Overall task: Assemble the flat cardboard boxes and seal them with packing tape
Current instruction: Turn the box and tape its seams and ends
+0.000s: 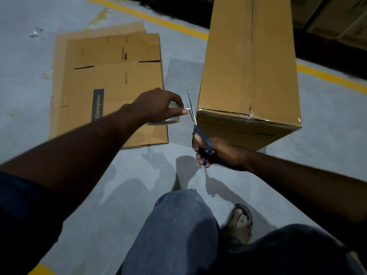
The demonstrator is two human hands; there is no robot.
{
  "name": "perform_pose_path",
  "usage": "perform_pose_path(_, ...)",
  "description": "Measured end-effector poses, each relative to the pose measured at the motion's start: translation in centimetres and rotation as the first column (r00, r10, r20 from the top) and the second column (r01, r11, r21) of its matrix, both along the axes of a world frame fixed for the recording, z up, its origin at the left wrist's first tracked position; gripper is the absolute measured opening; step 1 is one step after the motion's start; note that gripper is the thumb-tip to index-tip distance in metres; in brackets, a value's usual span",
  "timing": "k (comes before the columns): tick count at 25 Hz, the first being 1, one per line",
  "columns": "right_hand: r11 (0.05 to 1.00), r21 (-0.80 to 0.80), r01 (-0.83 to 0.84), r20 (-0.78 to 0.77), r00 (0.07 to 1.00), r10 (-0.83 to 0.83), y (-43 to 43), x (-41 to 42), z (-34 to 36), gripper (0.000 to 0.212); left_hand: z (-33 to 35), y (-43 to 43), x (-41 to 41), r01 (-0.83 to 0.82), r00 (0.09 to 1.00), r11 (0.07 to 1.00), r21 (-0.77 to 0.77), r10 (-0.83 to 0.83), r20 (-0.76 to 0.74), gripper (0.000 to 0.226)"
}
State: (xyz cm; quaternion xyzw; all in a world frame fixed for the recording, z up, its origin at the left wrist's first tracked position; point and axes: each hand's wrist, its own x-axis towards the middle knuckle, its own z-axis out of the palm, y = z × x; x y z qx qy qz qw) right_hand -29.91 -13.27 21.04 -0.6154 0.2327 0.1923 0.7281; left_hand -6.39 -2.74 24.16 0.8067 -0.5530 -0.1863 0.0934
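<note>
One tape strand is lined up for cutting, between the roll and the taped box.
At ten o'clock the flat cardboard boxes (pixel 111 86) are laid on the floor; at least two sheets are counted, a printed one on a paler one. Just right of them, one tape roll (pixel 168 121) is gripped by the left hand (pixel 156 106), fingers curled round it and the tape end pinched at the fingertips. One pair of scissors (pixel 193 120) is held from six o'clock by the right hand (pixel 218 153), fingers through the blue loops, blades parted about the strand. The strand is best kept taut and cut close to the box corner, so that a short tail is left to be pressed down. One assembled box (pixel 248 66) is stood at one o'clock, with tape seen along its near edge.
</note>
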Motion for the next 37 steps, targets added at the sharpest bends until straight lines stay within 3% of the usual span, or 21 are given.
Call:
perform_pose_path(5, 0.992, -0.125, 0.006, 0.041, 0.999, -0.001, 0.1, 0.2, -0.6, 0.045, -0.9, 0.6, -0.3, -0.089, 0.995, 0.996, -0.017, 0.088, -0.036, 0.051)
perform_pose_path(9, 0.984, -0.179, 0.0, 0.005, 1.0, 0.001, 0.3, 0.4, -2.1, 0.032, -2.6, 2.6, -0.1, -0.158, 0.974, 0.987, -0.001, 0.156, -0.162, 0.049)
perform_pose_path(13, 0.981, -0.179, -0.073, -0.102, 0.993, 0.056, 1.7, 1.6, -4.1, 0.042, -4.9, 6.7, 0.2, -0.272, 0.903, 0.961, 0.053, 0.274, -0.331, 0.039)
perform_pose_path(15, 0.969, -0.224, -0.102, -0.14, 0.988, 0.072, 2.6, 2.8, -5.6, 0.028, -7.2, 9.4, 0.4, -0.344, 0.849, 0.934, 0.101, 0.355, -0.391, 0.034)
perform_pose_path(17, 0.949, -0.293, -0.115, -0.166, 0.984, 0.068, 3.7, 4.6, -7.9, 0.018, -10.1, 12.2, 1.0, -0.451, 0.778, 0.88, 0.147, 0.468, -0.419, 0.031)
perform_pose_path(19, 0.891, -0.434, -0.135, -0.188, 0.981, 0.057, 4.7, 6.3, -10.6, 0.023, -12.7, 15.0, 1.3, -0.554, 0.705, 0.812, 0.182, 0.574, -0.416, 0.029)
perform_pose_path(22, 0.679, -0.671, -0.298, -0.239, 0.954, 0.183, 7.2, 9.6, -14.4, 0.034, -16.7, 19.8, 1.7, -0.723, 0.559, 0.653, 0.228, 0.746, -0.362, 0.032)
perform_pose_path(25, 0.526, -0.734, -0.431, -0.286, 0.897, 0.336, 9.5, 12.1, -17.4, 0.03, -19.9, 23.3, 1.2, -0.857, 0.391, 0.461, 0.229, 0.873, -0.291, 0.035)
perform_pose_path(28, 0.434, -0.766, -0.475, -0.313, 0.864, 0.393, 11.5, 13.9, -20.3, 0.024, -23.2, 24.8, 0.1, -0.898, 0.32, 0.363, 0.251, 0.927, -0.194, 0.042)
perform_pose_path(33, 0.415, -0.816, -0.402, -0.282, 0.904, 0.32, 13.9, 15.5, -24.0, 0.03, -26.9, 23.9, -1.9, -0.942, 0.167, 0.2, 0.271, 0.976, -0.139, 0.074)
perform_pose_path(37, 0.527, -0.675, -0.516, -0.357, 0.854, 0.378, 15.1, 15.0, -27.9, 0.045, -28.8, 22.3, -3.5, -0.879, 0.237, 0.261, 0.4, 0.965, -0.109, 0.095)
